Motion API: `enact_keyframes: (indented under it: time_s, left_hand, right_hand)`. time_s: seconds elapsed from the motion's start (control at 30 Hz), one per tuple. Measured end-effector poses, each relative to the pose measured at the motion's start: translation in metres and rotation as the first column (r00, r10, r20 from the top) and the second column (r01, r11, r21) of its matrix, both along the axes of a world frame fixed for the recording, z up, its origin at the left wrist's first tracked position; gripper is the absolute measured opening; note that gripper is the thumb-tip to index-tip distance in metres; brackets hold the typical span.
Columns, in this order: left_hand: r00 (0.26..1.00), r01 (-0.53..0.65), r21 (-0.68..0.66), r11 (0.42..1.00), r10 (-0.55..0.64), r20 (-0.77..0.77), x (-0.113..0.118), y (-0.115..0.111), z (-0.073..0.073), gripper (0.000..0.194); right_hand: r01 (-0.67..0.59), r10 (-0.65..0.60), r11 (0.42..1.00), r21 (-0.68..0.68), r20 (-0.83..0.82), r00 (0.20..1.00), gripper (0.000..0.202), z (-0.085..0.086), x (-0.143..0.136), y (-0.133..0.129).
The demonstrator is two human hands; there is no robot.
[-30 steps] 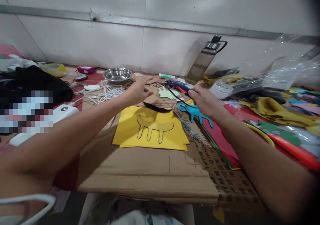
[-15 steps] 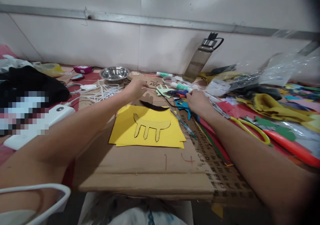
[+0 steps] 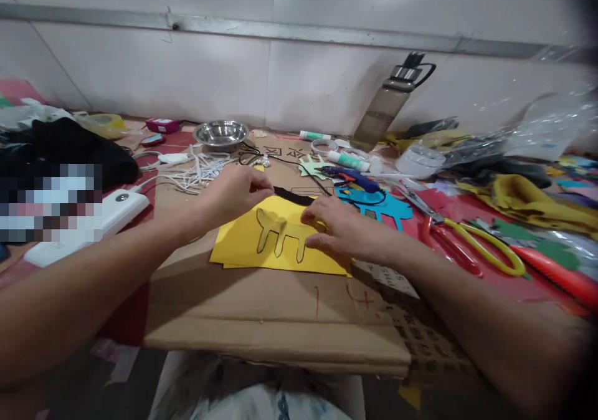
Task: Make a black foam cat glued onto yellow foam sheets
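Observation:
Yellow sheets (image 3: 238, 245) lie on the cardboard (image 3: 210, 308), with a drawn shape of a curved body and legs on the top one. Along their back edge is a curved black piece (image 3: 294, 197). My left hand (image 3: 236, 194) is at its left end, thumb and fingertips pinched together around that end. Over the right side of the sheets is my right hand (image 3: 336, 224), thumb and fingers apart beside the black piece's right end. A blue glue gun (image 3: 357, 180) rests behind my right hand, near a blue paper cutout (image 3: 390, 207).
A steel bowl (image 3: 221, 134), glue sticks (image 3: 348, 161) and a tilted bottle (image 3: 385, 105) stand at the back. Scissors (image 3: 486, 245) and cloth scraps (image 3: 527, 202) lie right. On the left are a white power strip (image 3: 93, 224) and tangled white cords (image 3: 200, 169).
My right hand has left the glue gun and come over the yellow sheets. My left hand has moved down to the black piece. The blue cutout shows more fully.

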State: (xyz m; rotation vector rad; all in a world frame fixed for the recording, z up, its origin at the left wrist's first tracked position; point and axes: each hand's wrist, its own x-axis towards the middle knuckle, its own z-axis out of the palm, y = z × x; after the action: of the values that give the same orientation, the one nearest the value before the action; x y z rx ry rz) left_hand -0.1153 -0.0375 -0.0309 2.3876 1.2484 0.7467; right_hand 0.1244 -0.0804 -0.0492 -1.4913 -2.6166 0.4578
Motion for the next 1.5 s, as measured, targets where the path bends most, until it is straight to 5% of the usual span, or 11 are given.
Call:
enact_keyframes:
  time_s: [0.33,0.73,0.83,0.93,1.03,1.1,1.2,1.3,1.43,1.5]
  left_hand:
    - [0.991,0.127,0.052,0.991,-0.125,-0.035,0.002,-0.024,-0.005,0.008]
    - [0.947,0.266,0.025,0.964,-0.256,-0.194,-0.002,-0.025,-0.004,0.026]
    - [0.929,0.315,0.072,0.946,-0.292,-0.227,0.004,-0.029,-0.005,0.045]
    - [0.927,0.303,0.200,0.932,-0.239,-0.290,0.016,-0.034,-0.002,0.053]
    - [0.929,0.257,0.281,0.925,-0.157,-0.334,0.028,-0.036,0.003,0.032]
    - [0.955,0.220,0.279,0.935,-0.149,-0.256,0.032,-0.034,0.007,0.010]
    - [0.988,0.117,0.166,0.979,-0.131,0.080,0.031,-0.030,0.013,0.008]
    - [0.871,-0.008,-0.097,0.995,0.055,0.488,0.028,-0.027,0.017,0.006]
    - [0.582,-0.001,-0.414,0.910,0.337,0.740,0.028,-0.028,0.015,0.019]
    - [0.504,0.005,-0.504,0.863,0.433,0.747,0.029,-0.030,0.012,0.018]
  right_hand:
    - [0.015,-0.008,0.999,-0.043,0.160,0.987,0.023,0.010,-0.013,0.002]
    - [-0.161,0.059,0.958,0.236,0.386,0.921,0.020,0.012,-0.017,-0.015]
    - [-0.206,0.050,0.902,0.379,0.382,0.923,0.018,0.014,-0.014,-0.013]
    - [-0.257,0.035,0.776,0.576,0.368,0.929,0.017,0.016,-0.013,-0.012]
    - [-0.268,0.052,0.679,0.684,0.319,0.946,0.022,0.020,-0.015,-0.014]
    - [-0.203,0.081,0.691,0.694,0.204,0.976,0.024,0.026,-0.017,-0.018]
    - [0.053,0.038,0.752,0.657,-0.124,0.992,0.021,0.034,-0.015,-0.022]
    - [0.323,-0.075,0.795,0.513,-0.445,0.892,0.028,0.034,-0.009,-0.020]
    - [0.279,-0.180,0.957,0.084,-0.581,0.794,0.028,0.016,-0.004,-0.010]
    - [0.218,-0.239,0.970,-0.105,-0.570,0.786,0.028,0.007,-0.004,-0.007]
